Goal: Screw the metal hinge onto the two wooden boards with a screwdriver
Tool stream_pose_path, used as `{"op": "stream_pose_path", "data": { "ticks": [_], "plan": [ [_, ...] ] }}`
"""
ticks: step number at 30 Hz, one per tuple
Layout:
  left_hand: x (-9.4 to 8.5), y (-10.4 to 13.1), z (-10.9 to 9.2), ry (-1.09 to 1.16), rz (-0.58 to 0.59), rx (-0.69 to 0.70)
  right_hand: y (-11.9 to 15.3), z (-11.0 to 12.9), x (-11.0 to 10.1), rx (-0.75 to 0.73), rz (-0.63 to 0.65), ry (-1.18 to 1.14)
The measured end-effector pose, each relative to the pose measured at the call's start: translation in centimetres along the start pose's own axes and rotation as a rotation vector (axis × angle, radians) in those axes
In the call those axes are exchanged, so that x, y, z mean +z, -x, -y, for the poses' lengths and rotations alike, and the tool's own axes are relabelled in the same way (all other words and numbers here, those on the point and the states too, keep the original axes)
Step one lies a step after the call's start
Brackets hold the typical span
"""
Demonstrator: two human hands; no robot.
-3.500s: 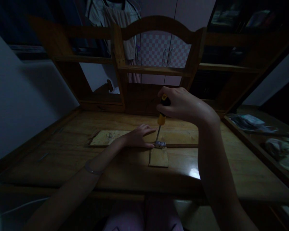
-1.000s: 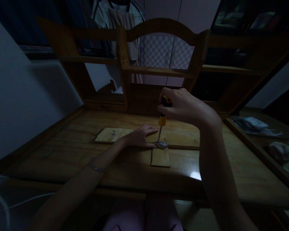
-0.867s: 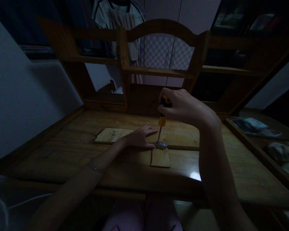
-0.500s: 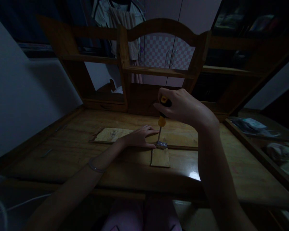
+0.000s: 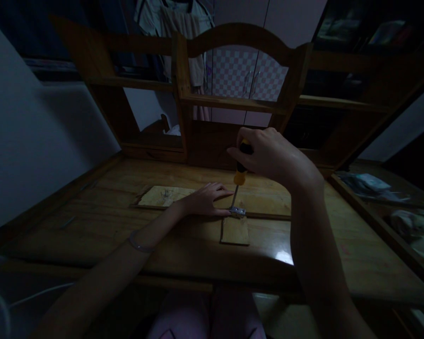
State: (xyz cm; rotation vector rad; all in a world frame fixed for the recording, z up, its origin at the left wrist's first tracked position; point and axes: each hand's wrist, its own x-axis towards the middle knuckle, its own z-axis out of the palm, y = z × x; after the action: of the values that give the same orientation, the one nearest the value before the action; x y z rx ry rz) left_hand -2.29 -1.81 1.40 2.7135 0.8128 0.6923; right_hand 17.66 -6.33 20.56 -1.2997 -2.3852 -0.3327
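Observation:
My right hand (image 5: pixel 265 153) is wrapped round the black and yellow handle of a screwdriver (image 5: pixel 240 178). The shaft slants down, its tip at the left end of a small silver metal hinge (image 5: pixel 238 211). That hinge lies where a long wooden board (image 5: pixel 265 206) meets a short wooden piece (image 5: pixel 235 231). Resting on the long board, my left hand (image 5: pixel 208 200) has thumb and fingers stretched apart. Its thumb touches the hinge's left end, and the index fingertip is close beside the shaft. The screw under the tip is too small to make out.
The work lies on a wooden desk (image 5: pixel 183 259) with an open shelf frame (image 5: pixel 233 101) rising at its back. A side compartment (image 5: pixel 385 188) on the right holds plastic bags and cloth. A white wall (image 5: pixel 56 136) bounds the left.
My right hand and the screwdriver handle have shifted slightly to the right, with the grip turned a little. The left hand, boards and hinge stay in place.

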Motion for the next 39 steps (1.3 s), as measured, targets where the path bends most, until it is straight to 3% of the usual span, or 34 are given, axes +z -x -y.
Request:
{"op": "stream_pose_path", "data": {
  "ticks": [6, 21, 33, 39],
  "plan": [
    [-0.45, 0.01, -0.45, -0.014, 0.024, 0.002, -0.13, 0.06, -0.11, -0.029, 0.047, -0.113],
    [-0.65, -0.04, -0.91, -0.07, 0.018, 0.016, -0.31, -0.05, 0.3, -0.075, 0.009, -0.157],
    [-0.24, 0.01, -0.54, -0.062, -0.012, 0.032, -0.57, 0.03, 0.36, -0.073, -0.07, -0.046],
    [-0.46, -0.07, -0.77, -0.068, 0.005, 0.025, -0.39, 0.24, 0.03, -0.075, 0.012, -0.117]
  ]
}}
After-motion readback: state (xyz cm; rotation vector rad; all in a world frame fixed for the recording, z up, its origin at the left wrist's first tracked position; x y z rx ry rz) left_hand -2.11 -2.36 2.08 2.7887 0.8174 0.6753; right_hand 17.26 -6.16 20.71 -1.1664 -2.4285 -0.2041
